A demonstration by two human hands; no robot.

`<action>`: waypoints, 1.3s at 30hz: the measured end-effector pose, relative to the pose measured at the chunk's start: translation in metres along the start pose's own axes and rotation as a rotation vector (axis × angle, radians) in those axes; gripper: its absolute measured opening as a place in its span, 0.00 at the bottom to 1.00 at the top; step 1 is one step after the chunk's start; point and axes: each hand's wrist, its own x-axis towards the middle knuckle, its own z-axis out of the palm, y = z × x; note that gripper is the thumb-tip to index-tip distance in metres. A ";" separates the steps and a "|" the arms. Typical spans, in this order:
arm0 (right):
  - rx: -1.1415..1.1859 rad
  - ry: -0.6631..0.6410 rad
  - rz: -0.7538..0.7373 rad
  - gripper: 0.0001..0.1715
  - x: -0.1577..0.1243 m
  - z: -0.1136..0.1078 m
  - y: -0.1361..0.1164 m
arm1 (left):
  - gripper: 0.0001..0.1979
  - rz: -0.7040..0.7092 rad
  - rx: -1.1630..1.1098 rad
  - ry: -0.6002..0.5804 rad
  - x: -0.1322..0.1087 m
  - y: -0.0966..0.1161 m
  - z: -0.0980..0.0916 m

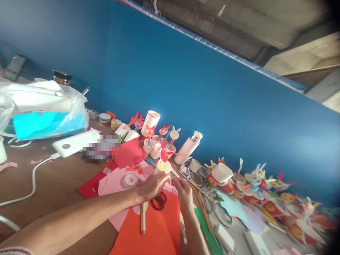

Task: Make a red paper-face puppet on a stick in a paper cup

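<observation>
My left hand (155, 186) and my right hand (183, 190) meet over the colored paper, fingertips pinched together. Whatever lies between them is too small to make out. Just beyond the fingers stands a paper cup (162, 167) with a red paper animal head (164, 155) rising from it. Dark-handled scissors (159, 201) lie below my left hand, partly covered by it. Beside them a marker-like stick (143, 219) rests on an orange-red sheet (156, 230). A white roll of tape (130, 180) sits on pink paper (106, 186) left of the hand.
A pink-white thermos (187, 148) stands by the blue wall (212, 106). Several decorated cups with paper animals crowd the right, near a white cup (222, 172). At left are a white power bank (77, 142) with a cable and a plastic bag (77, 102).
</observation>
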 end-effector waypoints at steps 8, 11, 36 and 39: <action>-0.013 -0.009 -0.006 0.18 0.000 -0.008 -0.005 | 0.12 0.014 0.003 0.016 0.000 -0.005 0.002; -0.046 -0.049 -0.002 0.17 -0.003 -0.004 -0.010 | 0.12 0.013 0.008 0.025 0.000 -0.006 0.004; 0.052 -0.113 0.053 0.20 0.003 -0.003 -0.007 | 0.13 0.086 0.020 -0.045 0.000 -0.010 0.009; 0.054 -0.110 0.055 0.19 0.002 -0.003 -0.009 | 0.12 0.083 0.025 -0.052 -0.001 -0.010 0.009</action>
